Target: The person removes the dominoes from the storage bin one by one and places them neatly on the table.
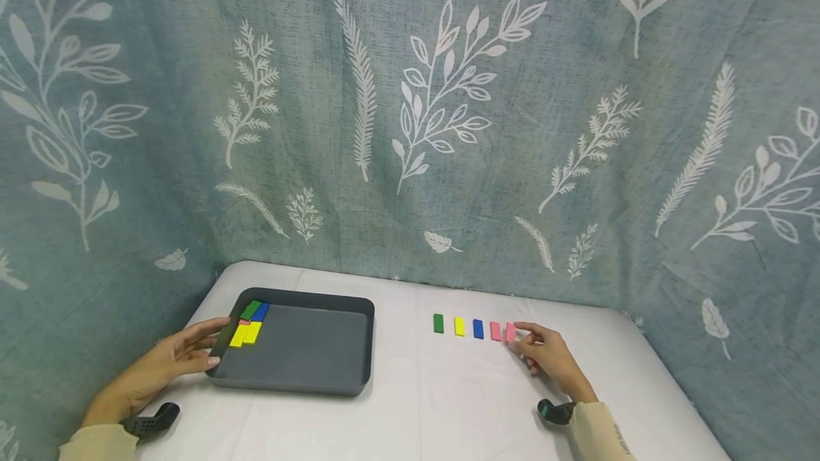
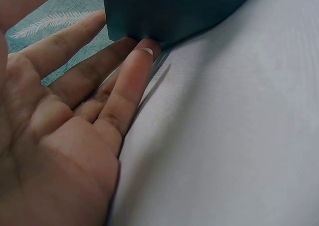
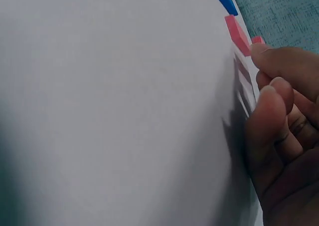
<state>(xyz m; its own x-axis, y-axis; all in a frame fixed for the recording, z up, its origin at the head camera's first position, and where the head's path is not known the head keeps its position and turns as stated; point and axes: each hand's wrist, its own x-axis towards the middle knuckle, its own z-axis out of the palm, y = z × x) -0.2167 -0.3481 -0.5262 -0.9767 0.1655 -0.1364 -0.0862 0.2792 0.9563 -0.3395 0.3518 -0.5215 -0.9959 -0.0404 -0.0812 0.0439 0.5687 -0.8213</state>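
Note:
At the right end of a row of small blocks, my right hand (image 1: 547, 356) pinches a pink block (image 1: 510, 333) between thumb and fingertips. Beside it in the row lie another pink block (image 1: 496, 331), a blue block (image 1: 478, 329), a yellow block (image 1: 459, 326) and a green block (image 1: 438, 323). My left hand (image 1: 176, 358) touches the left side of a dark grey tray (image 1: 288, 383). In the left wrist view, the fingers (image 2: 130, 84) lie mostly straight against the tray's outer wall (image 2: 164, 16).
In the tray's far left corner sit a green block (image 1: 250, 309), a blue block (image 1: 260, 313), a mostly covered pink block (image 1: 244, 321) and two yellow blocks (image 1: 253, 333). A white cloth (image 1: 448, 404) covers the table. Leaf-patterned curtains (image 1: 384, 126) stand behind and at both sides.

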